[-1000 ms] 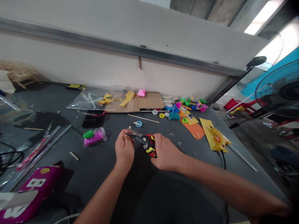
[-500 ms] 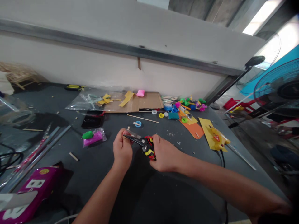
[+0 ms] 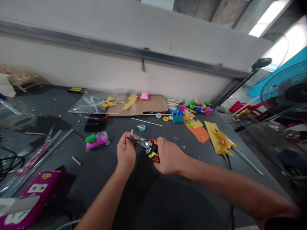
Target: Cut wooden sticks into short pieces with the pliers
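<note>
Over the middle of the dark table, my right hand (image 3: 170,156) is wrapped round the black, red and yellow handles of a pair of scissors (image 3: 141,143). Their blades point left and stand slightly apart. My left hand (image 3: 126,150) is closed in a pinch on a small wooden stick (image 3: 132,131), whose pale end sticks up above the fingers. The blade tips reach the left fingertips, right at the stick; the exact contact is hidden. Just beyond the hands lies a blue ring (image 3: 142,127) with a short stick piece across it.
A thin wooden stick (image 3: 146,122) lies behind the ring. To the left are bagged green and purple clay (image 3: 97,141), a phone (image 3: 95,124) and a purple pouch (image 3: 45,185). A yellow glue gun (image 3: 224,143) rests on yellow paper at right, near orange paper (image 3: 198,131).
Almost nothing differs. The hands and scissors hold nearly the same place, and the whole view has shifted very slightly.
</note>
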{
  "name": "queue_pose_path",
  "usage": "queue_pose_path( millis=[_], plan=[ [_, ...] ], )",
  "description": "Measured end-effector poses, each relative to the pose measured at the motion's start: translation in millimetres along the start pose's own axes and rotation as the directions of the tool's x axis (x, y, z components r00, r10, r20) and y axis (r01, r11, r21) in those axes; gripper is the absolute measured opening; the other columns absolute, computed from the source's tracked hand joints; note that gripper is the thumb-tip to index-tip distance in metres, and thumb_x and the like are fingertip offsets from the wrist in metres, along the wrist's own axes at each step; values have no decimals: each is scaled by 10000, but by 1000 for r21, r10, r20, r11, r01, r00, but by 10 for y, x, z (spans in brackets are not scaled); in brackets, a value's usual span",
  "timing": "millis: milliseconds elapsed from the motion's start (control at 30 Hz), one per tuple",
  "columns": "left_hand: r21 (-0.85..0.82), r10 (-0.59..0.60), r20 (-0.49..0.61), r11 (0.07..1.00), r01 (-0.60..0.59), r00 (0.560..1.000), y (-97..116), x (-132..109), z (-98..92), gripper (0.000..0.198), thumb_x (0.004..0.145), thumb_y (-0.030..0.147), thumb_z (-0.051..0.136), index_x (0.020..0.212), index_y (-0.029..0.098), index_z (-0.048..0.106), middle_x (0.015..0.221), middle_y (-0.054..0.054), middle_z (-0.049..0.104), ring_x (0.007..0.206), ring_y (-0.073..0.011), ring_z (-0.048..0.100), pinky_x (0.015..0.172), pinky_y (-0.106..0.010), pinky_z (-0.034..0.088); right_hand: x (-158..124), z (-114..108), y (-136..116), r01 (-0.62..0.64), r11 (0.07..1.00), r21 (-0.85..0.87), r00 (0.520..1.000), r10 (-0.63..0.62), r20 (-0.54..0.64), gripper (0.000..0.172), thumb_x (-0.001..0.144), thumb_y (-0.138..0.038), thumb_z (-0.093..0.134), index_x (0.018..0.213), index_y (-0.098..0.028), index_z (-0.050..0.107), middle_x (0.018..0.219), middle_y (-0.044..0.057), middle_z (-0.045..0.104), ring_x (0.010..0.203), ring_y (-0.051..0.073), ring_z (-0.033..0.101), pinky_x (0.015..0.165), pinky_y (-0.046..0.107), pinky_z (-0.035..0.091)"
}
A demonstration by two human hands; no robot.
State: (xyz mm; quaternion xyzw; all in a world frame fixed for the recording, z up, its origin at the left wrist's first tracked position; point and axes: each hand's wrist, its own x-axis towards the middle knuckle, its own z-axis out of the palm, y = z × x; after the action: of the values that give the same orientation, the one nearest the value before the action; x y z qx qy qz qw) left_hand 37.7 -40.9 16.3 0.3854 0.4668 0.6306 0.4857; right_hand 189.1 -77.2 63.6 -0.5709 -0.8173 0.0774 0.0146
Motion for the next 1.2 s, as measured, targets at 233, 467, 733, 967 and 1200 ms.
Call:
queue_pose_path(
  millis=[233, 467, 733, 967, 1200],
  plan=[
    [-83, -53, 0, 995, 52, 999, -41, 30, 9, 304, 777, 440, 548, 635, 182, 474, 572, 50, 416, 502, -66, 389, 487, -163, 361, 33, -14, -8, -8, 999, -45, 1000, 8, 1, 398, 659, -368, 531, 948, -139, 379, 869, 139, 562, 718, 250, 573, 609, 345, 452],
    [-107, -68, -7, 992, 66, 998, -41, 45, 21, 331, 763, 456, 563, 626, 172, 462, 553, 55, 403, 483, -57, 372, 456, -156, 339, 54, -19, -6, -16, 998, -54, 1000, 16, 12, 432, 666, -382, 541, 976, -128, 382, 884, 147, 560, 730, 256, 578, 615, 355, 448],
    [-138, -97, 2, 986, 96, 995, -112, 76, 12, 352, 748, 473, 570, 623, 167, 449, 524, 68, 387, 459, -51, 359, 439, -156, 315, 84, 17, 16, -22, 997, -76, 1000, 22, 1, 455, 659, -402, 563, 980, -131, 388, 873, 136, 566, 712, 257, 587, 604, 355, 460],
    [-151, -125, 10, 981, 125, 992, -147, 105, 17, 354, 734, 467, 582, 610, 167, 441, 504, 78, 367, 431, -45, 324, 418, -155, 285, 98, 59, 35, -19, 996, -87, 1000, 19, 2, 467, 660, -403, 565, 995, -129, 389, 882, 140, 567, 708, 257, 584, 598, 357, 454],
    [-150, -90, 49, 984, 97, 995, -103, 83, 37, 331, 748, 441, 571, 610, 169, 440, 506, 78, 333, 425, -46, 307, 406, -156, 269, 116, 31, 112, -1, 994, -109, 998, -6, -57, 436, 647, -348, 579, 989, -143, 402, 940, 137, 542, 840, 265, 533, 711, 372, 418]
  ],
)
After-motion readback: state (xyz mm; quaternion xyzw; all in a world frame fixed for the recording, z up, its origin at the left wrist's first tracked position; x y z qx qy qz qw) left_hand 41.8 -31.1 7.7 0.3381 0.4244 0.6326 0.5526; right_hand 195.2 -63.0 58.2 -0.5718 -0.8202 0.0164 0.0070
